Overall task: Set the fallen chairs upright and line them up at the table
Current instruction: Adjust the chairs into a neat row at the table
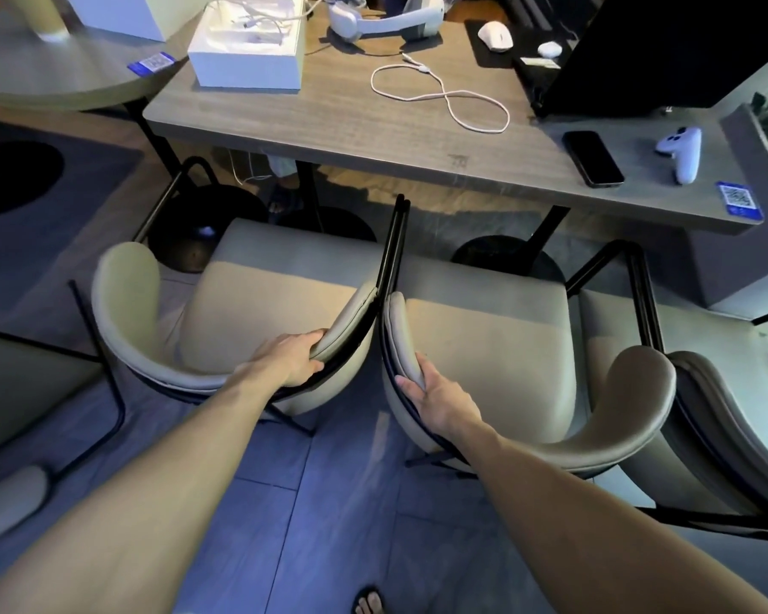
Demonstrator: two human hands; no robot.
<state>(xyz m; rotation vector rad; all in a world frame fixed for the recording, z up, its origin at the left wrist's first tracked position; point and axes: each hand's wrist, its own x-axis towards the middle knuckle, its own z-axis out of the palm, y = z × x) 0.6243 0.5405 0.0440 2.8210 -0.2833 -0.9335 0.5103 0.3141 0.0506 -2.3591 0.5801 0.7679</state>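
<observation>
Two beige upholstered chairs with black metal frames stand upright side by side, facing the wooden table. My left hand grips the right end of the curved backrest of the left chair. My right hand grips the left end of the backrest of the middle chair. The two chairs nearly touch where their black armrest rails meet. A third chair of the same kind stands upright at the right, close against the middle one.
On the table lie a white box, a headset, a looped white cable, a black phone, a white controller and a dark monitor. A round table stands far left. Another seat is at lower left.
</observation>
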